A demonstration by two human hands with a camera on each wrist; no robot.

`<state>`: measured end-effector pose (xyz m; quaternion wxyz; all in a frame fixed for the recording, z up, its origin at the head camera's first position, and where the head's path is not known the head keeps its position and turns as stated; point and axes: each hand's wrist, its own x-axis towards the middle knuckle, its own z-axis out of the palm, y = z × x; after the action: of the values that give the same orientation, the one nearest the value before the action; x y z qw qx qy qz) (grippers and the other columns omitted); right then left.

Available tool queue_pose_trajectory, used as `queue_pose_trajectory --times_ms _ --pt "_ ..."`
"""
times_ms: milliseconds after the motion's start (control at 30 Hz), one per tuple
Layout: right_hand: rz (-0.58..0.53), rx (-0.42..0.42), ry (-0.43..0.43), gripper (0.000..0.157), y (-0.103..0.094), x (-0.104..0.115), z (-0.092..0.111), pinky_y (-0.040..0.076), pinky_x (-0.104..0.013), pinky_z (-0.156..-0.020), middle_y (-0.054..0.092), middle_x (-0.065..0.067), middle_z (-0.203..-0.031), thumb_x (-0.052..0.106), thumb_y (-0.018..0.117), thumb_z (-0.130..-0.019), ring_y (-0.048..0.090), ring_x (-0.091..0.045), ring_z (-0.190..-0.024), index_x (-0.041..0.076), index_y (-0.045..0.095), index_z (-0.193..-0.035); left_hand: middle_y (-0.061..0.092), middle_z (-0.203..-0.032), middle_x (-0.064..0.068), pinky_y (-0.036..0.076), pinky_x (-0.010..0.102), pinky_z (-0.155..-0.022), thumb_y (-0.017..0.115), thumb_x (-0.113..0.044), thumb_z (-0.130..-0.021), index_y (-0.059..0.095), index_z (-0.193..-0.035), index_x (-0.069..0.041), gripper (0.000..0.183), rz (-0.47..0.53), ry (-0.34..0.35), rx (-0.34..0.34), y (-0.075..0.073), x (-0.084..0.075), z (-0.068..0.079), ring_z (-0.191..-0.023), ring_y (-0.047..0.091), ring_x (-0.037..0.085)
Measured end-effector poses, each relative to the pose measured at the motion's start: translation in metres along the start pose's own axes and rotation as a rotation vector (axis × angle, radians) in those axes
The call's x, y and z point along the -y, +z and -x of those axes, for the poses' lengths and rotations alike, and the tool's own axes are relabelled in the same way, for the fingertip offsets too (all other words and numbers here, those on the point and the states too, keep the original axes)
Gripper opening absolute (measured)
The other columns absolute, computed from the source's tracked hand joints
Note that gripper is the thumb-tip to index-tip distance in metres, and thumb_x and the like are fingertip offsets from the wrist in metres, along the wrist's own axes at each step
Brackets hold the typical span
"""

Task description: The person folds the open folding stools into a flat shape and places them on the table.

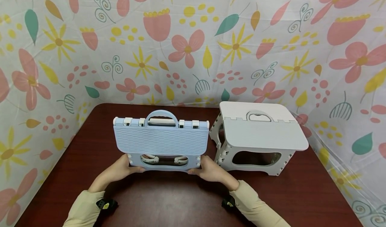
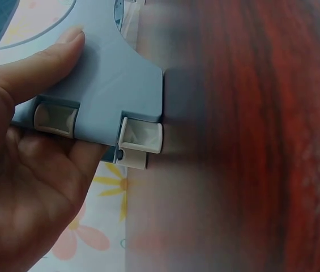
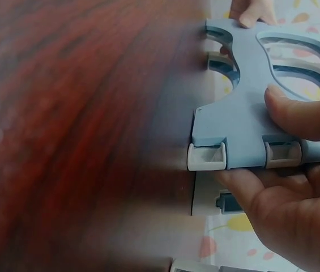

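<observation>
A blue folding step stool (image 1: 163,140) with white hinge pieces stands partly folded at the middle of the table, its top panel tilted toward me and its handle uppermost. My left hand (image 1: 119,168) grips the left edge of its leg panel, thumb on the front face. On the opposite edge, my right hand (image 1: 212,169) holds the panel the same way. Both wrist views show the thumb lying on the blue panel (image 2: 106,79) near the oval opening, with fingers behind the edge. The stool's lower edge is close to the tabletop; contact cannot be told.
To the right, a white folding step stool (image 1: 262,136) stands unfolded, close to my right hand. The dark red-brown table (image 1: 169,200) has a flower-patterned curtain (image 1: 187,76) behind and at its sides. Black straps (image 1: 107,205) sit at both wrists.
</observation>
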<state>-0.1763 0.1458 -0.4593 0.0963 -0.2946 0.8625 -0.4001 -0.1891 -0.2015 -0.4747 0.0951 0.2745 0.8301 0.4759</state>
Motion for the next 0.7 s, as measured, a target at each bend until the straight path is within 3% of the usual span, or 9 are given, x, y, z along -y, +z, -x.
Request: queue_pose_trajectory --times_ms 200,300,500,700 --pt "0.008 -0.002 -0.030 0.041 -0.0018 0.0005 -0.0014 0.048 -0.022 -0.078 0.069 -0.001 -0.102 0.016 0.070 -0.081 0.062 -0.005 -0.090 0.009 0.055 -0.119 0.054 -0.124 0.010 0.049 0.024 -0.080 0.073 -0.020 -0.077 0.027 -0.140 -0.020 0.078 0.065 0.014 0.012 -0.0019 0.0017 -0.0007 -0.103 0.057 0.004" --pt "0.016 -0.008 -0.026 0.041 -0.0017 0.0007 -0.0013 0.049 -0.022 -0.077 0.069 -0.001 -0.101 0.017 0.070 -0.081 0.062 -0.005 -0.090 0.010 0.055 -0.119 0.055 -0.122 0.009 0.049 0.024 -0.079 0.075 -0.022 -0.075 0.028 -0.139 -0.020 0.078 0.049 0.002 -0.013 -0.0019 0.0036 -0.0007 -0.101 0.058 0.003" --pt "0.030 -0.027 0.005 0.043 0.0003 0.0017 0.0002 0.048 -0.022 -0.077 0.068 0.000 -0.101 0.019 0.071 -0.080 0.062 -0.005 -0.088 0.010 0.053 -0.119 0.066 -0.103 -0.001 0.049 0.023 -0.074 0.075 -0.037 -0.073 0.052 -0.118 -0.016 0.055 -0.075 -0.057 -0.072 -0.0009 0.0044 -0.0001 -0.089 0.061 0.002" --pt "0.121 -0.037 0.004 0.040 -0.0012 0.0026 0.0018 0.049 -0.021 -0.074 0.070 0.003 -0.097 0.026 0.072 -0.079 0.063 -0.004 -0.088 0.013 0.058 -0.114 0.068 -0.091 -0.010 0.049 0.022 -0.071 0.075 -0.043 -0.070 0.063 -0.102 -0.023 0.040 -0.180 -0.076 -0.117 -0.0008 0.0005 0.0016 -0.082 0.061 0.000"
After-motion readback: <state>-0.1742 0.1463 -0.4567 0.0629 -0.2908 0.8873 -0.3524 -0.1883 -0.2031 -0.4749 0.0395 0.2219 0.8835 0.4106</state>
